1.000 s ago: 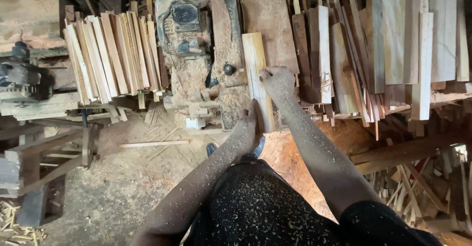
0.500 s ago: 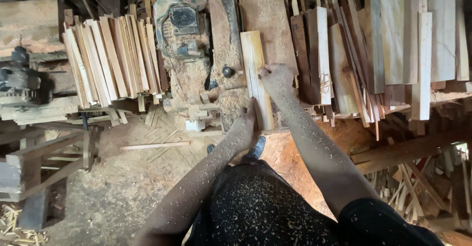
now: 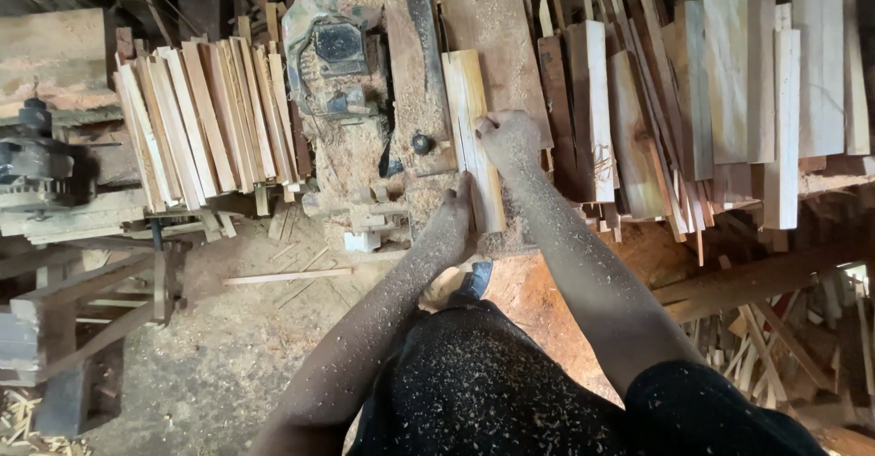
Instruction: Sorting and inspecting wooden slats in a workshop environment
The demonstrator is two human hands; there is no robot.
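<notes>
On the dusty counter (image 3: pixel 474 10) lies a pale wood board (image 3: pixel 469 110), its long side pointing away from the person. The right hand (image 3: pixel 510 137) presses a closed fist on its right edge. The left hand (image 3: pixel 454 224) lies flat at the near end, fingers straight. Wood strips (image 3: pixel 210 119) are stacked left, planks (image 3: pixel 729 82) right; sawdust covers the floor (image 3: pixel 210 365).

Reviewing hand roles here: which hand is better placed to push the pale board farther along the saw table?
Probably the left hand: it sits at the pale board's near end, behind it. The right hand presses its side, better for guiding.
</notes>
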